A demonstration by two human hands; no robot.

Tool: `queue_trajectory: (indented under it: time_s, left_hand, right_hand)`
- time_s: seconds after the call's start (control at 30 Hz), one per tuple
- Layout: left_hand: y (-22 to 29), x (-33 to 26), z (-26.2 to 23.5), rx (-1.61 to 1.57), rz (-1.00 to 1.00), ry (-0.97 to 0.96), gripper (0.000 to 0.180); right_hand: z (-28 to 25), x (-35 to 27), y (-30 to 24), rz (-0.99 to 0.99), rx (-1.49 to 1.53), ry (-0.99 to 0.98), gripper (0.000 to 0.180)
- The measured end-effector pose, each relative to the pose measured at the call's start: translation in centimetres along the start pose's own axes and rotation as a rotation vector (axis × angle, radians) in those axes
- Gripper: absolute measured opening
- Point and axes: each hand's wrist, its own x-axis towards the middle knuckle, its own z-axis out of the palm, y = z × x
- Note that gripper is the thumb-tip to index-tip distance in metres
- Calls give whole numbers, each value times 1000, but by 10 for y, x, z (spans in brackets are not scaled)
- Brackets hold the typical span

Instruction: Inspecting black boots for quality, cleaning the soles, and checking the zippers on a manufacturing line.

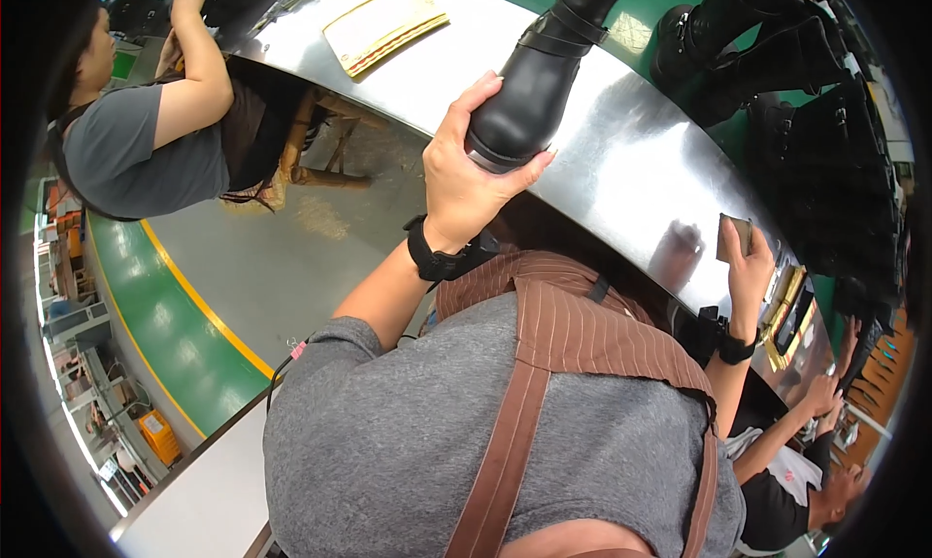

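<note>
My left hand (464,169) grips the toe of a black leather boot (544,67) that lies on the shiny metal table (631,169). My right hand (749,267) holds a small brown rectangular pad (736,236) just above the table's near edge, apart from the boot. Both wrists wear black bands. My grey shirt and brown striped apron fill the lower middle of the view.
More black boots (748,43) stand on the green surface behind the table. A tan flat folder (383,22) lies at the table's far left. One person in a grey shirt (146,140) sits at left; another person's hands (820,398) work at lower right.
</note>
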Motion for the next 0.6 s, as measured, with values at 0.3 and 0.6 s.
queue_trajectory:
  time_s: [0.3,0.6]
  left_hand:
    - [18,-6,20,208,162,-6,77]
    - [20,-7,32,226,215,31,69]
  right_hand:
    - [35,-7,-124,-711,554,-129,20]
    - [65,14,-198,-888,333,72,21]
